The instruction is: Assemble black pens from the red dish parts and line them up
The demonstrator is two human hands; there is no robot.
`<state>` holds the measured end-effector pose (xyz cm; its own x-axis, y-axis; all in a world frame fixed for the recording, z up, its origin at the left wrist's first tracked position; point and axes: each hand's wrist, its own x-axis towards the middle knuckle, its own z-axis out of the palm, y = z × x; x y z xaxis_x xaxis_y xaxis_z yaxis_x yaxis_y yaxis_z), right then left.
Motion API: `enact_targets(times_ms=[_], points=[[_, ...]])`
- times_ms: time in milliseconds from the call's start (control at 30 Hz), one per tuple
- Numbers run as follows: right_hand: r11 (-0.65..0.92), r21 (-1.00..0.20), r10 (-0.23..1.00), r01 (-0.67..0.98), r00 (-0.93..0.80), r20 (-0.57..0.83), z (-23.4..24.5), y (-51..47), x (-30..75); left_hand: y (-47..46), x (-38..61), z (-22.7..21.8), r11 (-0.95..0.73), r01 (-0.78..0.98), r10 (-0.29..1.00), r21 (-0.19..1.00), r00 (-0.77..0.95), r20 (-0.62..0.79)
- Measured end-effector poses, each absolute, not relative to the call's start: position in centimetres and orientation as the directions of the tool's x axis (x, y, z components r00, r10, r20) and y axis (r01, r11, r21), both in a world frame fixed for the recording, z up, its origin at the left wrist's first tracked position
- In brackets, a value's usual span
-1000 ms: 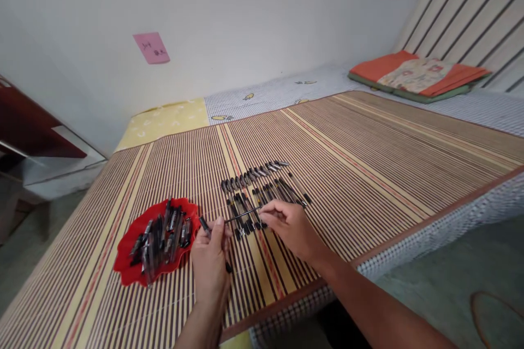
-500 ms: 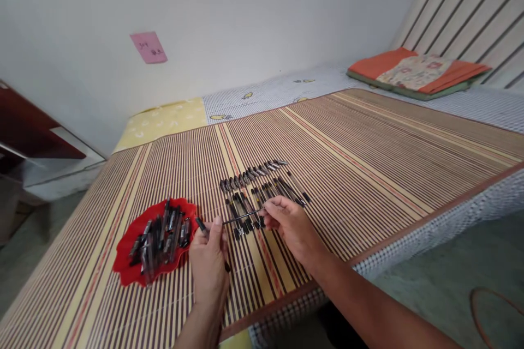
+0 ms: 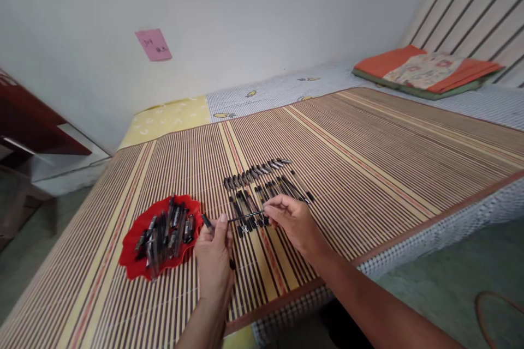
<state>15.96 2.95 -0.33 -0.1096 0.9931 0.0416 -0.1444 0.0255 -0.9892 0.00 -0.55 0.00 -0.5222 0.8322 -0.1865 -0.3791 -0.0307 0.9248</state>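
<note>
A thin dark pen refill (image 3: 248,216) stretches between my two hands above the mat. My left hand (image 3: 215,251) is closed, its thumb and forefinger pinching the refill's left end; a dark pen part (image 3: 207,223) also pokes out of this hand. With a fingertip pinch, my right hand (image 3: 292,223) holds the refill's other end. Just beyond lie a row of black pen caps (image 3: 256,170) and, nearer me, a row of clear pens with black ends (image 3: 284,187), partly hidden by my hands. Left of my left hand, a red scalloped dish (image 3: 133,240) holds many black and clear pen parts.
A striped bamboo mat (image 3: 360,174) covers the bed. At the back right lies a folded orange and floral cloth (image 3: 426,72) near white slats. A pink note (image 3: 154,44) is on the wall. The bed's front edge (image 3: 393,245) runs below my right arm.
The whole view has shifted slightly, so things sit a little further right. Both hands keep the same pinch on the refill, with hardly any movement relative to the mat.
</note>
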Motion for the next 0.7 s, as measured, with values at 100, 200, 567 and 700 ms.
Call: enact_targets(times_ms=[100,200,567,700], points=[[0.097,-0.994,0.976,-0.046,-0.191,0.104,-0.2,3.0,16.8,-0.6,0.0,0.1,-0.031,-0.375,0.832,0.926,-0.523,-0.183],[0.158,-0.987,0.96,0.032,-0.239,0.145,-0.1,3.0,17.4,-0.6,0.1,0.1,-0.001,-0.357,0.836,0.934,-0.512,-0.195],[0.546,-0.747,0.819,0.379,-0.427,0.382,0.4,2.8,17.5,-0.5,-0.1,-0.6,0.033,-0.329,0.883,0.944,-0.434,-0.182],[0.568,-0.69,0.811,0.449,-0.448,0.376,0.9,3.0,18.1,-0.8,0.1,-0.5,0.059,-0.326,0.913,0.944,-0.365,-0.183]])
